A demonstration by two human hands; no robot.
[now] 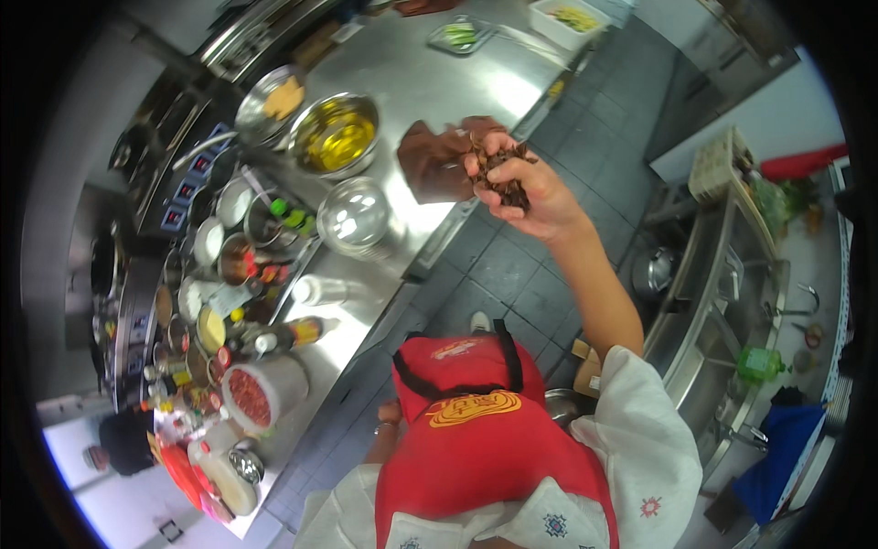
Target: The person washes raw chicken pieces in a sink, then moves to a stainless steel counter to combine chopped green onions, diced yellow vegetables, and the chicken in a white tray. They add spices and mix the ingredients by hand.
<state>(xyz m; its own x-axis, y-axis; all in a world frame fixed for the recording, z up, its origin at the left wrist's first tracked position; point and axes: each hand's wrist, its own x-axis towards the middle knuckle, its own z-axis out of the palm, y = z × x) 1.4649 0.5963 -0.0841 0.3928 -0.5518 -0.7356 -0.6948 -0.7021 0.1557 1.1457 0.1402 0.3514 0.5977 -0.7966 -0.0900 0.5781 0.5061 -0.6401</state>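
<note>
My right hand (528, 182) is raised above the floor at the counter's edge, its fingers closed around a heap of dark brown star anise (507, 182). Some pieces stick out between the fingers. Just beyond it, a crumpled dark red plastic bag (432, 161) lies on the steel counter (425, 75). My left hand (390, 412) hangs low beside the red apron (473, 453). It is small in view and partly hidden, so its grip is unclear.
Near the bag stand a steel bowl of yellow oil (337, 134) and a shiny round metal bowl (357, 216). Seasoning containers and bottles crowd the left, with a tub of red chili (264, 394). A sink (706, 350) lies right. Another person (123, 442) is at far left.
</note>
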